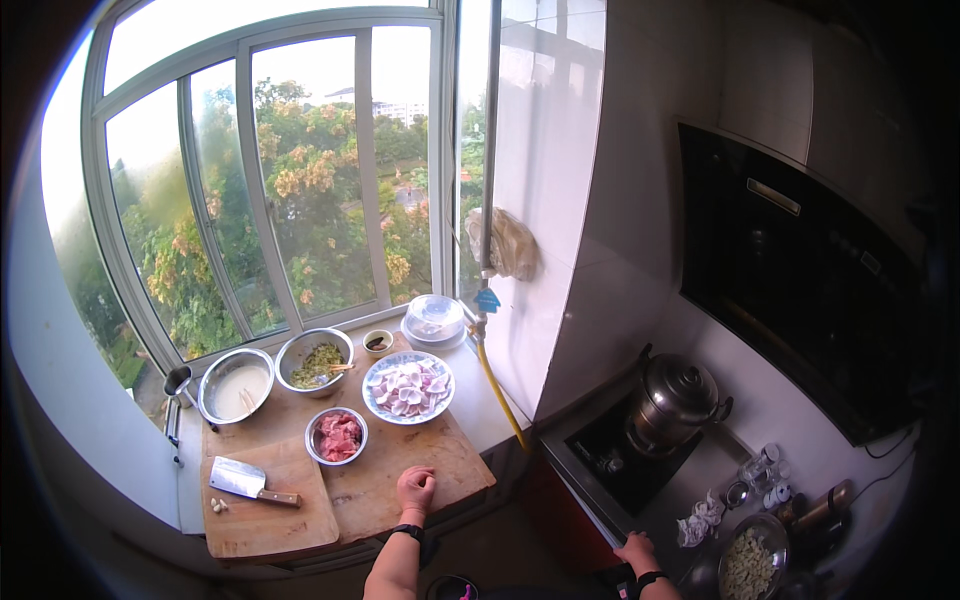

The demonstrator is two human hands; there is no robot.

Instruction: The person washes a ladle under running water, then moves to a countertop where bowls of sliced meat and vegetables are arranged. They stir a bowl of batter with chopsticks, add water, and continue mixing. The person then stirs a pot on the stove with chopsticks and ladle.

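My left hand (416, 487) rests near the front edge of the large wooden board (367, 502), fingers curled, with nothing visible in it. Just behind it stand a steel bowl of raw meat pieces (337, 436) and a patterned plate of cut onion (409, 388). A cleaver (251, 481) with a wooden handle lies on the smaller cutting board (277, 525) at the left, beside some garlic cloves (218, 505). My right hand (637, 550) is at the front edge of the stove counter (581, 499); whether its fingers hold anything cannot be told.
Near the window stand a bowl of pale batter (244, 390), a bowl of chopped greens (319, 364), a small dish (378, 343) and a clear-lidded container (434, 321). A lidded steel pot (675, 401) sits on the stove, below a range hood (795, 277). Jars and a bowl (750, 566) stand right.
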